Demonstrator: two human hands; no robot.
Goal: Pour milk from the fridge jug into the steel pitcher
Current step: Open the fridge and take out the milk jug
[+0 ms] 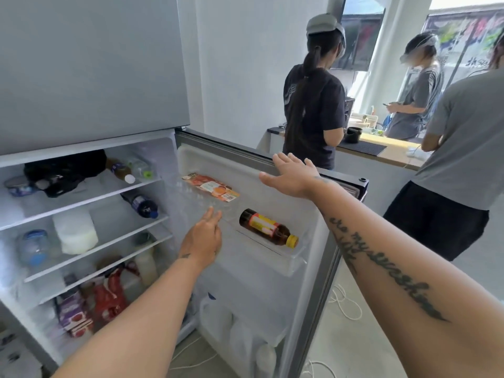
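The fridge stands open in front of me, its door (272,165) swung to the right. My right hand (291,173) rests flat on the door's top edge, fingers spread, holding nothing. My left hand (203,238) reaches forward near the middle door shelf, fingers loosely extended and empty. White milk jugs (218,315) stand in the bottom door rack, well below my left hand. A white container (76,236) sits on the middle shelf inside. No steel pitcher is in view.
A brown bottle (268,231) lies in the door shelf, an orange packet (211,188) above it. Bottles, a jar and cartons fill the inner shelves. Three people (313,105) stand at a counter (392,151) to the right. White cables (346,304) lie on the floor.
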